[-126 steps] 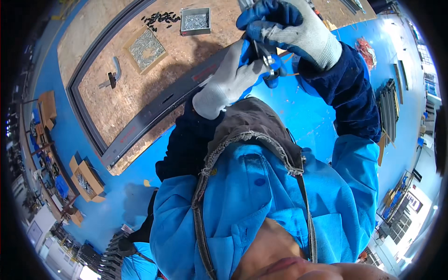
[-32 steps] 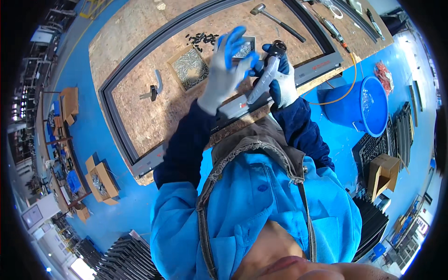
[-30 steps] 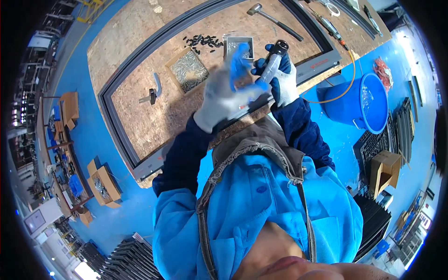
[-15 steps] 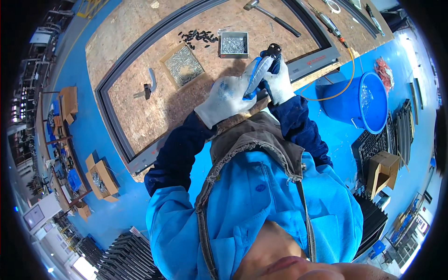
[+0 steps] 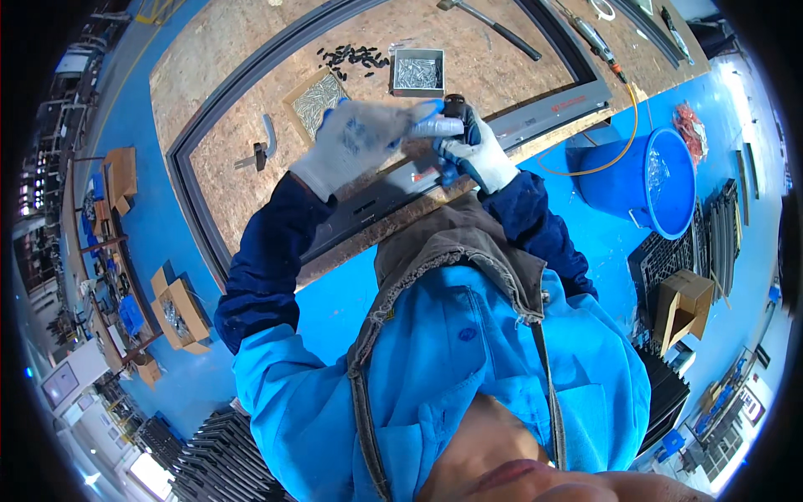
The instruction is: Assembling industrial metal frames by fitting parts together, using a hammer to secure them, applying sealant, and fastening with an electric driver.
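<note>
My right hand point(image 5: 483, 155), in a white glove with blue-coated fingers, grips a dark hand tool point(image 5: 454, 107) that looks like a hand riveter; its handles are mostly hidden by the fingers. From the left, my gloved left hand point(image 5: 355, 142) reaches toward the tool's head with fingers stretched out, partly smeared by motion. Whether something small sits at its fingertips cannot be seen. Under both hands runs the near rail of a large dark grey frame point(image 5: 364, 209) lying on a wooden board table point(image 5: 230, 197).
Beyond my hands stand a grey box point(image 5: 393, 90) and a cardboard box point(image 5: 294, 106), both holding small metal pins. Black pieces point(image 5: 355, 56), a clamp-like metal tool point(image 5: 266, 146), a hammer point(image 5: 493, 27) and a corded power tool point(image 5: 595, 42) lie around. A blue bucket point(image 5: 636, 180) stands right.
My left hand has moved left, off the riveter-like tool's handles, its fingers now level with the head. My right hand has lowered slightly toward me, still gripping the tool.
</note>
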`<state>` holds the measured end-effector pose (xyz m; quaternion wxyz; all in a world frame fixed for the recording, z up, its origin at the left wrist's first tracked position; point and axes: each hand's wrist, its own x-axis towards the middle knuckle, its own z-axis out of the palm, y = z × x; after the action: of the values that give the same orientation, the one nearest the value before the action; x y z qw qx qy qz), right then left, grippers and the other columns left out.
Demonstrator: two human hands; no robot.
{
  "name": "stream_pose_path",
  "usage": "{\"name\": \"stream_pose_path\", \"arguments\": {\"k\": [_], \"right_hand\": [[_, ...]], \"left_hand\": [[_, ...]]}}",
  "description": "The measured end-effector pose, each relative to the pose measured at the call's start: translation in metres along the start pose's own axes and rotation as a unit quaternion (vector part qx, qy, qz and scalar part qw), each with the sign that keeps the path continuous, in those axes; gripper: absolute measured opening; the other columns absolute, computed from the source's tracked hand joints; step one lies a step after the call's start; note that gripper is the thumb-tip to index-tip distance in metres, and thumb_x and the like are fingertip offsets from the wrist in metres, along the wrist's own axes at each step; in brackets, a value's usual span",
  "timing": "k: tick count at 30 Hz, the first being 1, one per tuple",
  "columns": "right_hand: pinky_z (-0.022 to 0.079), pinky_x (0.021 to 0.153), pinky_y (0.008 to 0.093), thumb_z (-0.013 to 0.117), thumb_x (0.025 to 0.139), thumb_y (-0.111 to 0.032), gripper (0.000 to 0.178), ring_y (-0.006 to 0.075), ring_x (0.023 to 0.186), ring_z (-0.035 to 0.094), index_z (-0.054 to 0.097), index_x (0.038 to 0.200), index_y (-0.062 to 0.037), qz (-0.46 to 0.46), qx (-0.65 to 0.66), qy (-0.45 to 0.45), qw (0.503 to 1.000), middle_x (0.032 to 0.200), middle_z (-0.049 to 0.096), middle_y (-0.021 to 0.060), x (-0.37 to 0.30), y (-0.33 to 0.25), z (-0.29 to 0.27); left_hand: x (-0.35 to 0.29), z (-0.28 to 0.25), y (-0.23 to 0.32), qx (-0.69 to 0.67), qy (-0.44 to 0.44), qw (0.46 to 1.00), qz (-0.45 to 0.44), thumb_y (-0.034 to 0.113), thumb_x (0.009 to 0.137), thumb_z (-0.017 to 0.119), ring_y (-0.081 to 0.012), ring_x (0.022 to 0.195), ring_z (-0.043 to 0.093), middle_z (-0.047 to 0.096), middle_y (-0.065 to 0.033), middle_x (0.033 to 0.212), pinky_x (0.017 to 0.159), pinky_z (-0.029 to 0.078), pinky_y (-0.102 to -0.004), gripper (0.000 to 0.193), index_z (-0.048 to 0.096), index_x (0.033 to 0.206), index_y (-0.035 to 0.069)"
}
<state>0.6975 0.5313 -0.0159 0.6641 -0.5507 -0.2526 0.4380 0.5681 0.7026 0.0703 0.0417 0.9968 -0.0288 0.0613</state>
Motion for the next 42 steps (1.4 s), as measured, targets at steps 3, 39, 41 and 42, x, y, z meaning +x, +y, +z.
{"name": "stream_pose_path", "arguments": {"k": [3,39,41,42], "right_hand": [[0.049,0.053,0.0271,0.062,0.074,0.000,0.055,0.0170,0.062,0.056,0.040,0.125,-0.0050,0.018,0.132,0.052,0.990,0.084,0.057,0.0095,0.004,0.003,0.021],[0.051,0.073,0.0268,0.076,0.072,-0.013,0.032,0.0150,0.075,0.063,0.066,0.102,-0.0093,-0.137,-0.426,0.449,0.773,0.090,0.067,0.0043,-0.028,0.131,-0.181],[0.052,0.072,0.0290,0.079,0.068,-0.020,0.037,0.0181,0.077,0.063,0.068,0.102,-0.0117,-0.139,-0.442,0.413,0.784,0.088,0.067,0.0044,-0.019,0.120,-0.183],[0.051,0.072,0.0289,0.080,0.067,-0.022,0.035,0.0181,0.076,0.063,0.069,0.099,-0.0114,-0.122,-0.464,0.411,0.775,0.088,0.067,0.0045,-0.018,0.124,-0.193]], "left_hand": [[-0.007,-0.002,-0.005,0.013,0.273,0.962,-0.002,0.025,0.077,0.069,-0.0213,0.072,0.060,0.063,-0.0085,0.090,0.062,0.046,-0.0240,0.058,0.047,0.128,0.006],[-0.097,0.112,0.049,-0.674,0.248,0.536,-0.443,0.019,0.093,0.050,-0.0252,0.089,0.065,0.065,-0.0144,0.101,0.084,0.052,-0.0379,0.039,0.046,0.127,0.002],[-0.110,0.111,0.042,-0.648,0.296,0.535,-0.455,0.019,0.093,0.050,-0.0232,0.089,0.065,0.064,-0.0138,0.101,0.084,0.051,-0.0356,0.037,0.048,0.125,0.002],[-0.120,0.106,0.039,-0.601,0.271,0.580,-0.478,0.016,0.092,0.050,-0.0223,0.089,0.064,0.064,-0.0133,0.102,0.084,0.050,-0.0339,0.034,0.050,0.122,0.001]]}}
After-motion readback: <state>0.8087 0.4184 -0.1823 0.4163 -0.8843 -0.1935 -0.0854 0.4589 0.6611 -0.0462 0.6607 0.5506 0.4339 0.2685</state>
